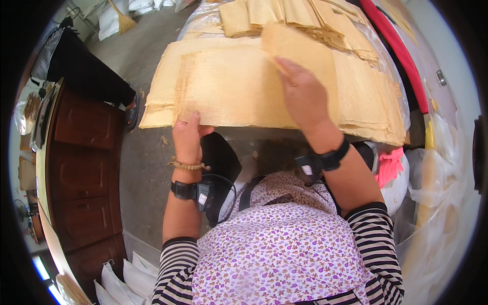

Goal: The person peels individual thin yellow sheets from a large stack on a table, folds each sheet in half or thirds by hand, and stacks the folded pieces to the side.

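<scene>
Wide, thin pale-yellow sheets [223, 81] lie stacked across the table in front of me, their front edges uneven. At the near left edge my left hand [188, 137] pinches the stack's rim, thumb on top and the other fingers underneath. My right hand [305, 99] is raised over the right half of the stack, closed on a smaller, stiff yellow piece [295, 46] that looks folded; its outline is a little blurred. Farther back, several folded yellow bundles [269, 12] lie side by side in a row.
A red strip [401, 51] runs along the table's right side. Clear plastic sheeting [437, 178] and a pink cloth [390, 165] are at the right. A brown wooden cabinet [84, 162] stands left, near another person's dark-clad leg [96, 66]. White sacks [132, 277] sit below it.
</scene>
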Tool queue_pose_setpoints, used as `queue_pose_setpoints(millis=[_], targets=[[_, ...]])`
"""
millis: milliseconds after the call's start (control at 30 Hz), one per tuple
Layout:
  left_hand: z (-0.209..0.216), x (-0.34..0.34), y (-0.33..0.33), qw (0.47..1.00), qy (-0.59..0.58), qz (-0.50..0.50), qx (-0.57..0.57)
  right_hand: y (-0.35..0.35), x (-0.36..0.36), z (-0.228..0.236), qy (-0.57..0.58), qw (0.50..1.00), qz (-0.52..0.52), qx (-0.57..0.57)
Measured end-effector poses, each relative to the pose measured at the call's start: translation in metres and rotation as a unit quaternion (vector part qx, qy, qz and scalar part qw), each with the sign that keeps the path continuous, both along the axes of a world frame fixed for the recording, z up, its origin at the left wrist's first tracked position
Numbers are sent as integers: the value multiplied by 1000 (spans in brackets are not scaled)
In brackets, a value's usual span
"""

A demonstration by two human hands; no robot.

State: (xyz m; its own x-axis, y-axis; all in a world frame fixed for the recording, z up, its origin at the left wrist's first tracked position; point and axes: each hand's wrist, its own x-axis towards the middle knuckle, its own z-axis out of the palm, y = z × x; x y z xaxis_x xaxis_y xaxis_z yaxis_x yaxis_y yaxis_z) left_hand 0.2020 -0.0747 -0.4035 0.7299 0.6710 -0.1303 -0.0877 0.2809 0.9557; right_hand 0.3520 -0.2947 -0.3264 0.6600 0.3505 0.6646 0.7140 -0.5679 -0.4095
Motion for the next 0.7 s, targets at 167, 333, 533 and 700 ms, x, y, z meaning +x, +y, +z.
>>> queue_pose_setpoints(millis=[167, 333, 533, 700], targets=[[-1, -1, 2, 999, 12, -14, -38, 73, -23, -27, 85, 990, 71, -87], [4, -2, 4, 999, -9, -22, -23, 80, -33, -37, 3, 981, 107, -160], [3, -1, 4, 999, 5, -26, -39, 75, -42, -37, -5, 970, 155, -187], [-8, -5, 11, 997, 16, -40, -56, 46, -22, -5, 53, 958, 238, -154]])
